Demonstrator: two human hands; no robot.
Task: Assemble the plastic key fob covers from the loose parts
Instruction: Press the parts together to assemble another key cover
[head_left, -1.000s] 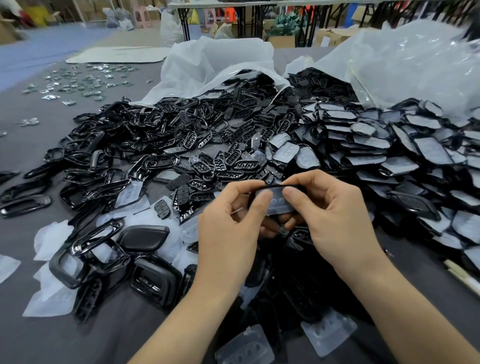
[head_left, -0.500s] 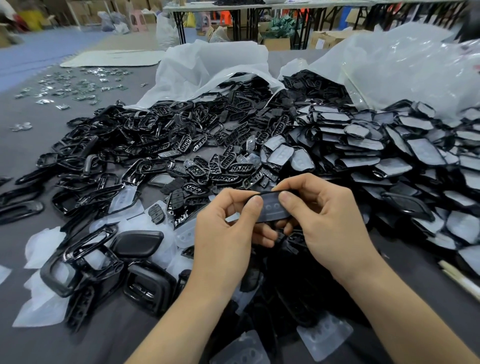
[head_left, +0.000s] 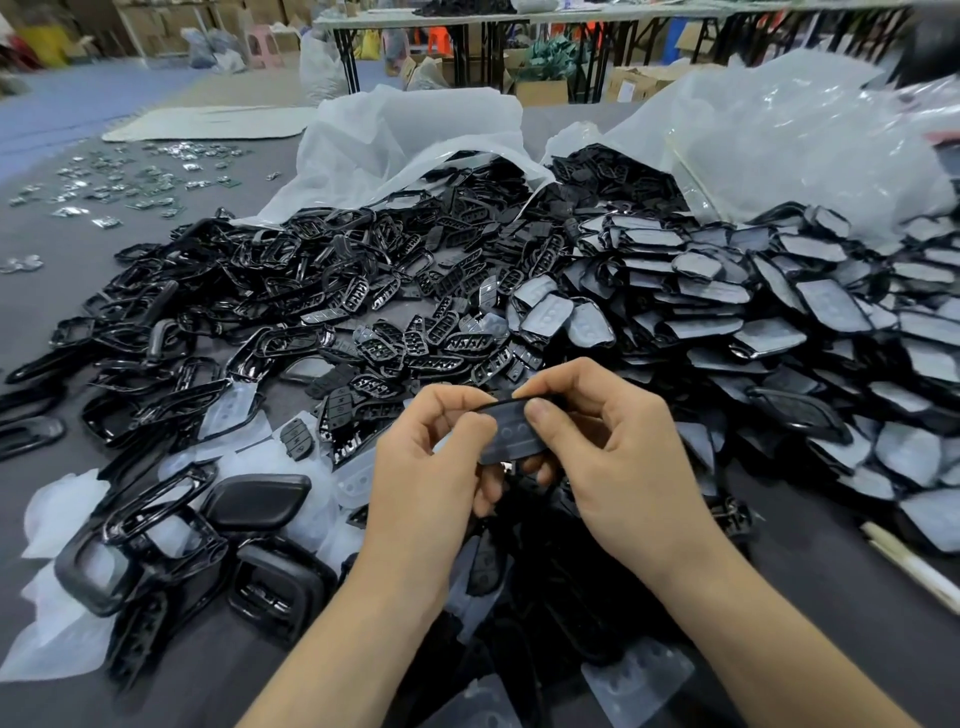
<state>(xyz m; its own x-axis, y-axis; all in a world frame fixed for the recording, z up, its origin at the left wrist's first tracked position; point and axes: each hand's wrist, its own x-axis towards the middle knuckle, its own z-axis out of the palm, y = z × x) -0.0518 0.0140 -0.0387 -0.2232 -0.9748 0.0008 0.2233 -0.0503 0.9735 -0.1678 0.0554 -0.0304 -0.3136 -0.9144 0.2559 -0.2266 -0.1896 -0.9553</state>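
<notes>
Grey worktable (head_left: 208, 675) is buried in loose black fob parts (head_left: 467, 291) spilling out of plastic bags (head_left: 779, 140). Both hands meet in the middle: left hand (head_left: 431, 478) and right hand (head_left: 618, 462) each pinch one dark key fob cover (head_left: 511, 431) between thumb and fingers, just above the pile.

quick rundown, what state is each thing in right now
cover, lifted, pinched between both hands
left hand, pinches the cover's left end
right hand, thumb on the cover's face, fingers curled behind it
left bag, open
right bag, open
frames, loose in a heap, unassembled
back shell, lying loose, untouched
</notes>
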